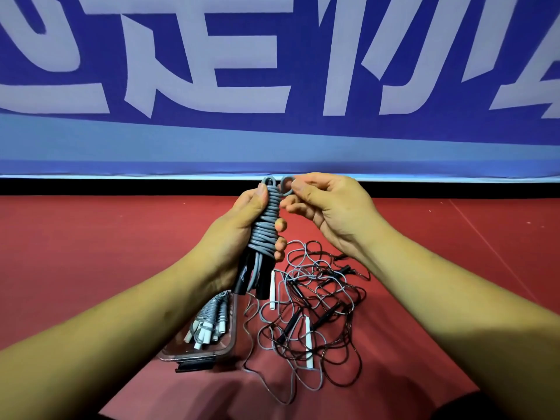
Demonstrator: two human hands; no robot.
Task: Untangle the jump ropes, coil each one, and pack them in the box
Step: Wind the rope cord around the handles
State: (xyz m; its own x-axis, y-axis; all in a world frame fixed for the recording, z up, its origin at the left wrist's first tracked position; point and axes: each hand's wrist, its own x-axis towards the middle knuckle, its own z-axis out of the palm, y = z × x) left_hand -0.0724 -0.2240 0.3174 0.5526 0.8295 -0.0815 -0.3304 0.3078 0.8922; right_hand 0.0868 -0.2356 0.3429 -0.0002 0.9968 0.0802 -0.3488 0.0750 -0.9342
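With the left grip [239, 225] wrapped round the coiled rope [266, 222] above the floor [121, 237] and the right grip [327, 204] pinching its end loop [285, 182], tuck that loop tight under a turn before boxing it in the box [197, 356].

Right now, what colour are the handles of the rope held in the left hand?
Black handles, wrapped in grey cord; the head view shows them best.

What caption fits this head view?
Left hand grips coiled grey rope, right hand pinches its end loop; tangle and box below.
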